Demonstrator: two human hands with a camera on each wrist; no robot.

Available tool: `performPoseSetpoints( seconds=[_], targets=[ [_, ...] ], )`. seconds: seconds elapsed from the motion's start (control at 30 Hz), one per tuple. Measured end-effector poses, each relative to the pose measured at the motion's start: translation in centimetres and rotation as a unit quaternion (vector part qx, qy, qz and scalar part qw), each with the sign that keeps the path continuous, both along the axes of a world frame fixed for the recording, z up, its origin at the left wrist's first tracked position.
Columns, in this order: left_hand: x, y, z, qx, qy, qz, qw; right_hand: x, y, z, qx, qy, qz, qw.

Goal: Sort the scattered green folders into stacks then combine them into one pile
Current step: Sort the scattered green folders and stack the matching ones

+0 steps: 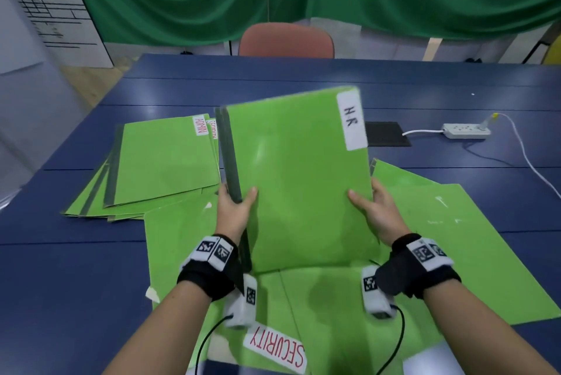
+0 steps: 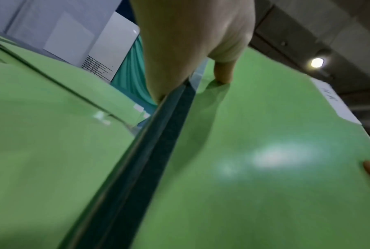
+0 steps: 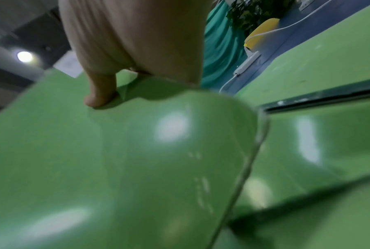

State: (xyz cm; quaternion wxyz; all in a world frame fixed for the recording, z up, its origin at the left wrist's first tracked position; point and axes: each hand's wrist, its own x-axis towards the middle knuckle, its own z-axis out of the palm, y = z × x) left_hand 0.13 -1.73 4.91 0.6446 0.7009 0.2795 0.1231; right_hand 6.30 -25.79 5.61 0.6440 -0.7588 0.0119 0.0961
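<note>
I hold a small stack of green folders (image 1: 300, 180) tilted up above the table, its top one labelled "HR". My left hand (image 1: 233, 207) grips the dark spine edge (image 2: 169, 134), thumb on the front cover. My right hand (image 1: 376, 210) grips the opposite edge, thumb (image 3: 101, 94) on the cover. A fanned stack of green folders (image 1: 158, 168) topped with "ADMIN" lies at the left. More loose green folders (image 1: 449, 247) lie under and to the right of my hands, one labelled "SECURITY" (image 1: 274, 349) nearest me.
The blue table (image 1: 303, 80) stretches ahead. A black pad (image 1: 387, 133) lies behind the held stack. A white power strip (image 1: 466, 131) with its cable sits at the right. A reddish chair (image 1: 287, 40) stands beyond the far edge, before a green curtain.
</note>
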Motion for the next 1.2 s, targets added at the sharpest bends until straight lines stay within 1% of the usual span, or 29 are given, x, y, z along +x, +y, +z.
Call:
performPoseSetpoints(
  seconds=[0.07, 0.13, 0.2, 0.3, 0.37, 0.43, 0.53, 0.63, 0.73, 0.8, 0.87, 1.03, 1.1, 1.2],
  targets=[
    [0.7, -0.1, 2.0, -0.006, -0.046, 0.001, 0.999, 1.0, -0.1, 1.5, 0.052, -0.019, -0.003, 0.998],
    [1.0, -0.2, 3.0, 0.008, -0.057, -0.005, 0.998, 1.3, -0.3, 2.8, 0.069, -0.026, -0.003, 0.997],
    [0.5, -0.4, 2.5, 0.02, -0.043, -0.021, 0.999, 1.2, -0.4, 2.8, 0.057, -0.022, 0.001, 0.998],
    [-1.4, -1.5, 0.8, 0.018, 0.005, -0.037, 0.999, 0.0, -0.6, 0.8, 0.028, 0.006, -0.015, 0.999],
    [-2.1, -2.2, -0.1, 0.003, 0.032, -0.036, 0.999, -0.7, -0.7, -0.5, 0.028, 0.017, -0.002, 0.999],
    [-2.2, -2.5, 0.0, 0.005, 0.042, -0.033, 0.999, -0.9, -0.5, -1.0, 0.023, 0.02, 0.003, 1.0],
    [-1.4, -2.3, 0.8, 0.02, 0.015, -0.02, 1.0, -0.3, -0.4, -0.3, 0.024, 0.002, -0.02, 1.0],
    [-0.6, -2.3, 1.9, 0.042, -0.004, -0.013, 0.999, 0.6, -0.8, 1.2, 0.021, -0.02, -0.021, 0.999],
    [0.3, -3.0, 2.6, 0.043, -0.027, -0.031, 0.998, 1.4, -2.3, 2.2, 0.012, -0.018, -0.025, 0.999],
    [0.7, -4.2, 2.2, 0.051, -0.011, -0.055, 0.997, 1.8, -3.8, 2.1, 0.006, 0.001, -0.033, 0.999],
    [1.0, -6.0, 1.1, 0.052, 0.026, -0.067, 0.996, 1.6, -5.4, 1.4, -0.023, 0.042, -0.04, 0.998],
    [0.4, -11.1, -2.1, 0.03, 0.08, -0.131, 0.988, 0.7, -10.2, -1.5, -0.093, 0.135, -0.063, 0.984],
    [0.2, -12.3, -3.3, 0.041, 0.081, -0.149, 0.985, 0.4, -11.9, -2.2, -0.107, 0.151, -0.055, 0.981],
    [0.1, -13.2, -4.1, 0.045, 0.069, -0.128, 0.988, 0.2, -13.4, -2.4, -0.111, 0.178, -0.035, 0.977]
  ],
)
